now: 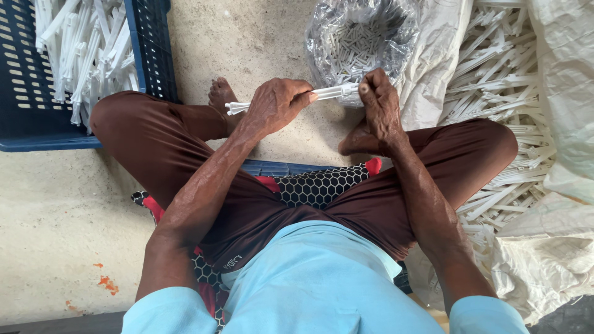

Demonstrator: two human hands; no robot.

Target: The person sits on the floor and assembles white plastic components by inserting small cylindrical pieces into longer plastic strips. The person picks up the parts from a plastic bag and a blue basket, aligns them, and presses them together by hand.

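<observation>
Both hands clamp the white plastic stick bundle (281, 99) — left hand (275, 102) mid-length, right hand (378, 102) pinching the end — light, stiff, probably snappable.

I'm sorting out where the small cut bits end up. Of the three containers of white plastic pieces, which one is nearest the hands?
The clear plastic bag of short white pieces, directly beyond the right hand. The blue crate and white sack hold long sticks, off to either side.

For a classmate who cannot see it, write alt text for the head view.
A seated person's left hand and right hand grip one bundle of white plastic sticks above a clear bag of small white pieces. A blue crate of sticks sits at left, a white sack at right.
</observation>
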